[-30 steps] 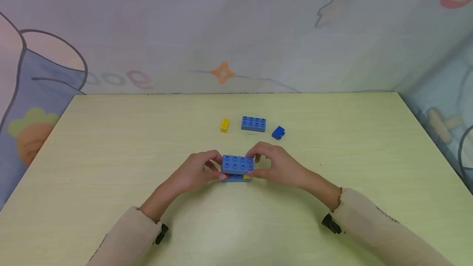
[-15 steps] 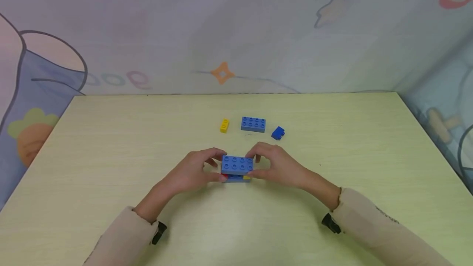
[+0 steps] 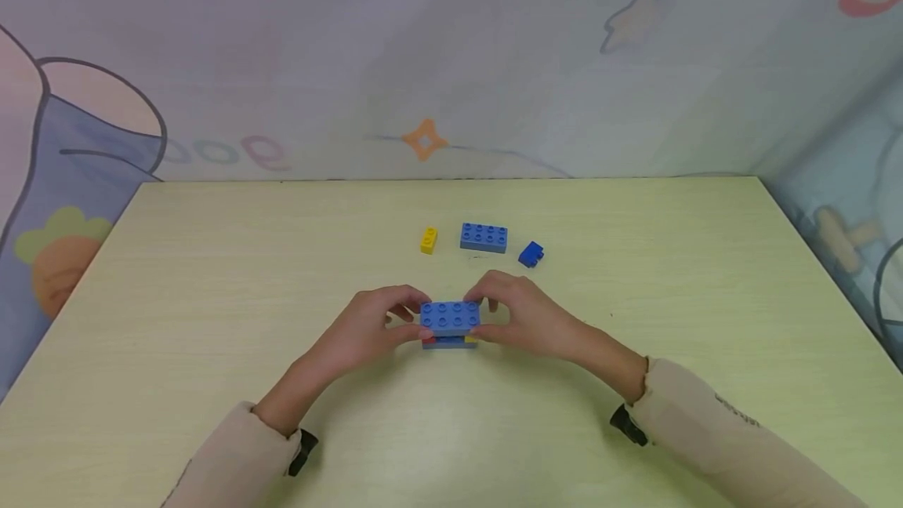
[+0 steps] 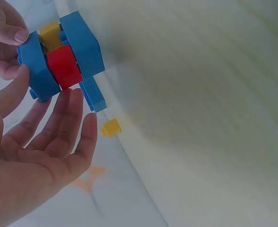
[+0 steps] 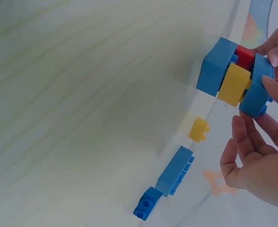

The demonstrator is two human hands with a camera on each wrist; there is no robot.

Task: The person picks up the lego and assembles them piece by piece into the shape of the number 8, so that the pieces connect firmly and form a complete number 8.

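My left hand (image 3: 367, 328) and right hand (image 3: 529, 318) pinch opposite ends of a blue toy building brick (image 3: 450, 319) with two rows of studs. It lies over a red brick (image 4: 64, 66) on the left and a yellow brick (image 5: 234, 84) on the right. These two stand apart on a lower blue brick (image 3: 450, 343), which rests on the table. Some yellow studs show beneath the upper brick in the right wrist view, so it is not flush there. Both thumbs are at the near side, with fingers behind.
Beyond the hands lie a small yellow brick (image 3: 429, 240), a long blue brick (image 3: 484, 237) and a small dark blue brick (image 3: 531, 254). They sit on the pale wooden table (image 3: 212, 273). A printed cloth backdrop (image 3: 317, 61) rises behind its far edge.
The upper blue brick has shifted slightly left and toward the near side, levelling over the stack. Both hands have moved a little with it. The loose bricks stay put.
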